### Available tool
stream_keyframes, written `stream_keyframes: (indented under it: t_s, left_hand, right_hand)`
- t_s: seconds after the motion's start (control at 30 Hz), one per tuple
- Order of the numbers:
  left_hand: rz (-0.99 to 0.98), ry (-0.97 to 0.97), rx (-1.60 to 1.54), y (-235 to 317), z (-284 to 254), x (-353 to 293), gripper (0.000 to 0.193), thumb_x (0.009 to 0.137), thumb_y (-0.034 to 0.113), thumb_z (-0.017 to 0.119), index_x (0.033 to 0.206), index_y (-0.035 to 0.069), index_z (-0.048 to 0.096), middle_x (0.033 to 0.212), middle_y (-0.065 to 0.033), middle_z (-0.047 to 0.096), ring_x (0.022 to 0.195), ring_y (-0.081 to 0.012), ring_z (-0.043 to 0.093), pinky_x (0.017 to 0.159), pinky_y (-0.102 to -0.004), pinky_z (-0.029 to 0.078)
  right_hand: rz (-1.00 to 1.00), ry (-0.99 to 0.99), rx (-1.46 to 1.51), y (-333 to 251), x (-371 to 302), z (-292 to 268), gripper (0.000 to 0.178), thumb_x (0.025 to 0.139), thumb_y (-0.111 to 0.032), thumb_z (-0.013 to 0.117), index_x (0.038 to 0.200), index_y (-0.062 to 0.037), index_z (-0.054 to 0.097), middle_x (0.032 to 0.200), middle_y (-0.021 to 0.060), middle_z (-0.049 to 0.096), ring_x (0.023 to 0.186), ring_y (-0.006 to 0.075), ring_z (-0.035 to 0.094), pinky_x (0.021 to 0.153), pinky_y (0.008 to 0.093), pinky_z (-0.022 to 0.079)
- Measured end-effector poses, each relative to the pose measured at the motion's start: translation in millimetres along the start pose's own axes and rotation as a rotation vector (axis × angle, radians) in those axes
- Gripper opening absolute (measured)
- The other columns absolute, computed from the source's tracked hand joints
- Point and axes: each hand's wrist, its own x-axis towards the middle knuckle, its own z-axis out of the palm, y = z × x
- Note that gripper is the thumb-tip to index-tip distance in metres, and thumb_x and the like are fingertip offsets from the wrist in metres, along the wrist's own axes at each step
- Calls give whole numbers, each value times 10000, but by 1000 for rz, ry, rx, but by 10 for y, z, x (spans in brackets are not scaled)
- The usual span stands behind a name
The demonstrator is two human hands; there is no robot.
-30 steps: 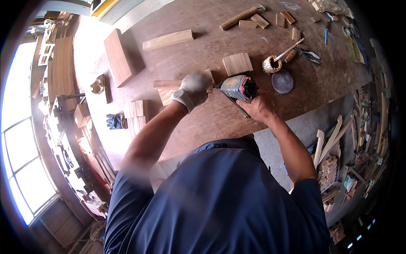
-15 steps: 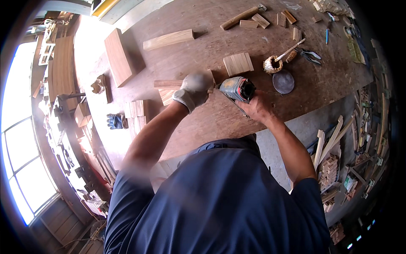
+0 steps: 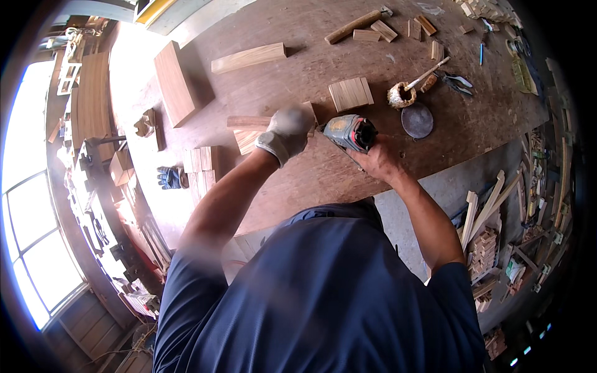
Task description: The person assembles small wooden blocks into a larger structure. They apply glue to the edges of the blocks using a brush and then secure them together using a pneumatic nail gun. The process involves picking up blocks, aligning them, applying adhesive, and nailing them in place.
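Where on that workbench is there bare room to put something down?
Bare wood lies between the long plank and the square slatted block, and along the near edge right of the right hand. It is crowded around the power tool, gloved left hand and far-right scraps.

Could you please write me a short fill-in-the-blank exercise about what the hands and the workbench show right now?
1. The left hand wears a grey ____.
2. The right hand grips a power tool and is ____, without any glove.
3. The left hand presses on a ____ block lying on the workbench.
4. The dark lid beside the tool is ____ in shape.

Missing words: glove; bare; wooden; round
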Motion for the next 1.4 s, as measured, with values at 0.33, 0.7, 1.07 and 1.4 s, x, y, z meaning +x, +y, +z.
stream_keyframes:
  t_s: [0.33,0.7,1.07,1.4]
  left_hand:
    - [-14,-44,86,-88,166,-15,188,724,99,733,905,47,729,961,-184,694,947,-391,674,818,-496,581]
    - [-12,-51,95,-89,169,-19,173,759,134,738,910,49,735,952,-183,695,932,-387,683,798,-501,583]
    - [-45,-121,129,-74,150,-18,178,805,122,702,961,47,741,1013,-182,698,990,-376,677,843,-483,576]
    - [16,119,26,-126,209,-236,343,871,144,733,1205,79,691,1137,-138,709,1126,-352,636,949,-482,518]
  right_hand:
    - [20,-23,19,10,-10,-12,348,833,-236,843,1145,-106,761,1008,181,778,943,392,755,804,469,614]
    - [23,-16,-32,52,-45,-2,429,822,-301,851,1197,-123,745,1036,179,775,960,400,746,810,489,606]
    - [68,-22,89,-12,-163,-111,456,872,-269,828,1256,-47,722,1053,195,785,985,363,769,867,440,606]
    - [45,-12,100,-454,-48,-577,398,904,-170,803,1237,25,709,1140,204,776,1069,325,756,937,411,576]
